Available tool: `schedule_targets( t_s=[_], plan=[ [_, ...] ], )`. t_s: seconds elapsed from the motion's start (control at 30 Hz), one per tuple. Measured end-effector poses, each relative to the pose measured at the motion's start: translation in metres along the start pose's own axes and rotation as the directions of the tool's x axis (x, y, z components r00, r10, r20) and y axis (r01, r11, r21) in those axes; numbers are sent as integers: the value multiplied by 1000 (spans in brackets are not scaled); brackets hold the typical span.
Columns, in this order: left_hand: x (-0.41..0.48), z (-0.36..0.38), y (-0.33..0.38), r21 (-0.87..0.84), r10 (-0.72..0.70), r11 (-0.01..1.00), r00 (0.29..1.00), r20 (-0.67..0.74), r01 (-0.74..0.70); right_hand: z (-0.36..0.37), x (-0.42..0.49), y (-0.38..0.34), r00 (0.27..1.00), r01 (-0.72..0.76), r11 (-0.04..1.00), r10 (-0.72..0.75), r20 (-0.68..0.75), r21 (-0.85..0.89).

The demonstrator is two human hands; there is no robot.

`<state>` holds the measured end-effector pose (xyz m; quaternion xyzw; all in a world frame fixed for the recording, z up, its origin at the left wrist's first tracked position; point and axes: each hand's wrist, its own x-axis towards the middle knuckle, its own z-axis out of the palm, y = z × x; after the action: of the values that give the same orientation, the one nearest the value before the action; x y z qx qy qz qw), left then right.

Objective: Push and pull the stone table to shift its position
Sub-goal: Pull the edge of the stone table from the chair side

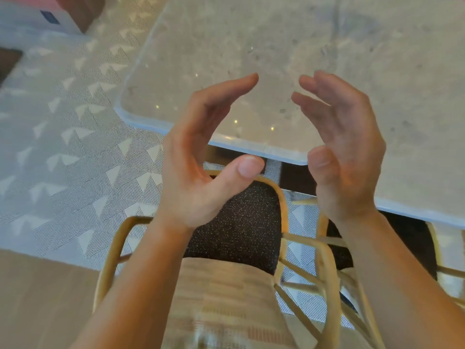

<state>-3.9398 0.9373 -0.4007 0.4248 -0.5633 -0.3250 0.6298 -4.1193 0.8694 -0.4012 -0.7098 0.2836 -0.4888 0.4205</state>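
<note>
Stone table [289,46] untouched at 12 o'clock; left hand [201,152] and right hand [344,147] relaxed, empty. Approach step; next, grip the near edge.

A chair [241,222] with a light wooden frame and a dark speckled seat is seen in the near middle. A second chair [325,263] of the same wood is set just beside it on the right. A grey rug [63,147] patterned with pale triangles is spread beneath them; wooden floor [37,298] is shown near left, and a white box [37,18] is placed far left.
</note>
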Motion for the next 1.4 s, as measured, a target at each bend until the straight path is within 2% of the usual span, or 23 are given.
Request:
schedule_targets(
  t_s=[0.13, 0.33, 0.47, 0.53, 0.6, 0.63, 0.7, 0.73, 0.77, 0.83, 0.93, 1.0, 1.13, 1.4],
  plan=[
    [-9, 6, -53, -26, -48, 999, 999, -18, 48, 21, -11, 48, 998, -59, 998, 60, -11, 19],
    [-35, 11, -123, -28, -190, 982, 978, -89, 188, 41, -49, 114, 963, -249, 964, 257, -77, 98],
    [-47, 7, -155, -29, -283, 959, 941, -184, 282, 48, -62, 148, 941, -291, 949, 306, -144, 120],
    [-47, 4, -171, -67, -369, 929, 901, -230, 364, 52, -67, 165, 912, -345, 928, 367, -182, 142],
    [-48, 3, -188, -95, -517, 853, 809, -281, 512, 58, -71, 180, 837, -481, 861, 507, -207, 166],
    [-48, 2, -197, -127, -599, 796, 740, -306, 592, 61, -72, 187, 771, -563, 800, 599, -218, 206],
    [-43, -3, -213, -290, -745, 665, 582, -327, 688, 64, -70, 203, 583, -681, 607, 788, -196, 410],
    [-37, -7, -220, -393, -794, 607, 518, -318, 691, 65, -66, 209, 491, -686, 487, 858, -150, 540],
    [-29, -11, -226, -482, -823, 568, 476, -311, 667, 65, -61, 215, 429, -654, 390, 897, -107, 648],
    [-9, -20, -237, -611, -831, 549, 454, -321, 571, 61, -47, 226, 377, -517, 288, 922, -88, 806],
    [23, -29, -252, -754, -829, 523, 442, -343, 398, 52, -22, 241, 374, -296, 259, 917, -138, 919],
    [39, -28, -261, -815, -828, 496, 444, -342, 298, 48, -11, 247, 401, -220, 251, 904, -147, 943],
    [48, -23, -275, -842, -827, 491, 425, -368, 225, 48, -9, 254, 406, -165, 235, 901, -151, 958],
    [45, -25, -284, -836, -796, 516, 464, -388, 187, 48, -9, 255, 406, -137, 246, 897, -172, 960]
  ],
)
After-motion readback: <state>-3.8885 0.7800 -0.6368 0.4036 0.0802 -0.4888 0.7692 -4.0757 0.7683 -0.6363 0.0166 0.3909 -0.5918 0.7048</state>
